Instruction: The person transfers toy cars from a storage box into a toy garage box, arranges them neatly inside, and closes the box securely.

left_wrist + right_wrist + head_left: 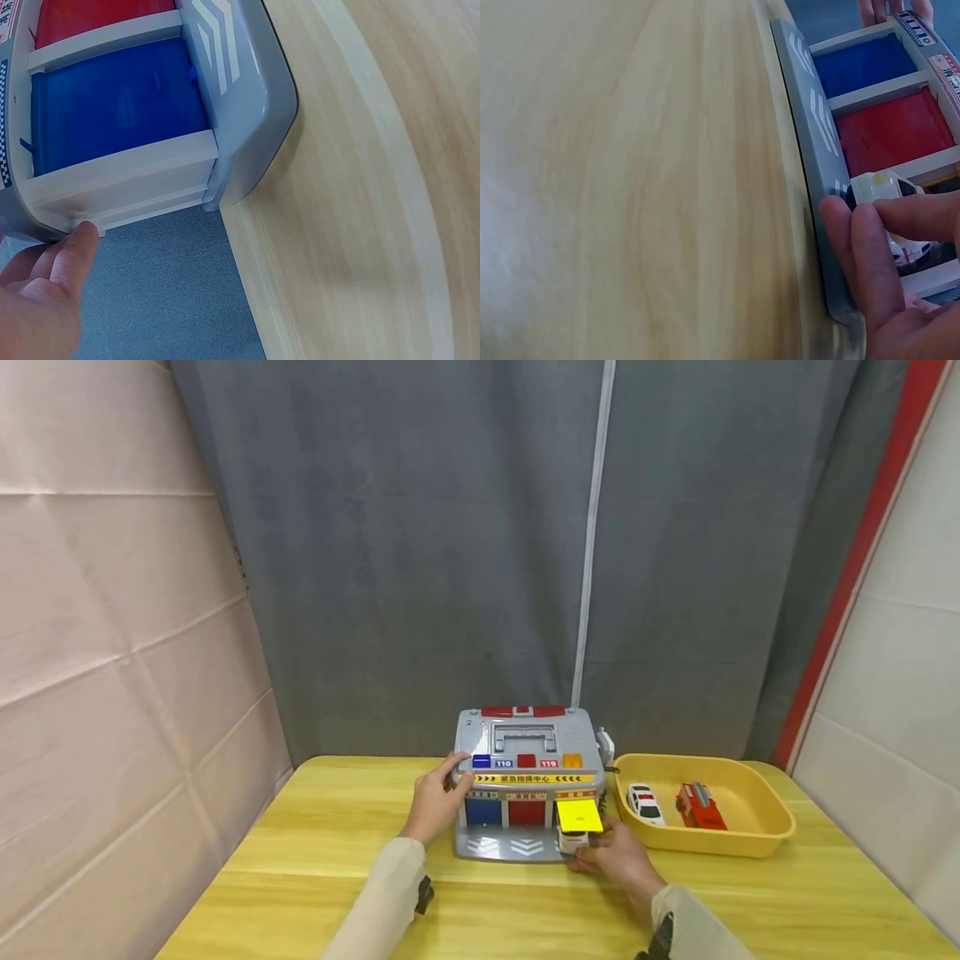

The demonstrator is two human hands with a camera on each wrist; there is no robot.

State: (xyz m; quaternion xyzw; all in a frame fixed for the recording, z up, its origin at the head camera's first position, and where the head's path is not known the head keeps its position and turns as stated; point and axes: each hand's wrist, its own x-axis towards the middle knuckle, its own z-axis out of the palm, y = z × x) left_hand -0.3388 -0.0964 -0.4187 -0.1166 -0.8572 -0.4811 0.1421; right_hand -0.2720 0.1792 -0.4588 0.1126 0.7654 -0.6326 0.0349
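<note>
A grey toy garage (525,777) stands on the table, its blue door (120,105) and red door (896,131) down and its yellow door (579,816) raised. My left hand (437,802) grips the garage's left front corner, fingers against the side wall and roof edge. At the bay on the right, a white toy car (885,187) sits partly under the yellow door. My right hand (617,858) pinches the car's near end between thumb and fingers; the hand hides part of the car in the right wrist view.
Right of the garage is a yellow tray (772,827) with a white toy police car (645,803) and a red toy fire truck (701,807) inside. A small white part (605,746) sticks out from the garage's right side. A grey curtain (412,568) hangs behind the table (322,843).
</note>
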